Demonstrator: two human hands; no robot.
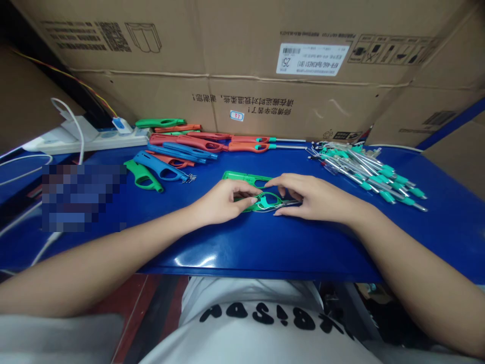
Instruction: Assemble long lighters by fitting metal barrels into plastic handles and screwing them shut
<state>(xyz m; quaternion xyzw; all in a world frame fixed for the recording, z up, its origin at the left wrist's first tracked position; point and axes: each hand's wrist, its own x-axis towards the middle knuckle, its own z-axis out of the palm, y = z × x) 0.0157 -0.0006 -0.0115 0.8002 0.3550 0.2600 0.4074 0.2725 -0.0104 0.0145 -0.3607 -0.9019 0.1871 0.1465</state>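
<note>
A green lighter casing half (pixel 270 195) lies open in front of me, with a teal trigger piece and thin white wire in its loop. My left hand (pixel 226 201) pinches its left end, thumb and fingers closed near the teal piece. On the right, the curled fingers of my right hand (pixel 312 197) close around a thin metal lighter tube (pixel 291 202) that runs out of the casing. Its index fingertip reaches the second green casing half (pixel 242 176), just behind the first. My right palm hides the tube's far end.
Several red, blue and green casings (pixel 161 167) lie at the left back, near a white power strip (pixel 94 140). Two red lighters with metal tubes (pixel 248 147) lie by the cardboard wall (pixel 242 96). A pile of metal tubes with teal triggers (pixel 364 169) lies at right.
</note>
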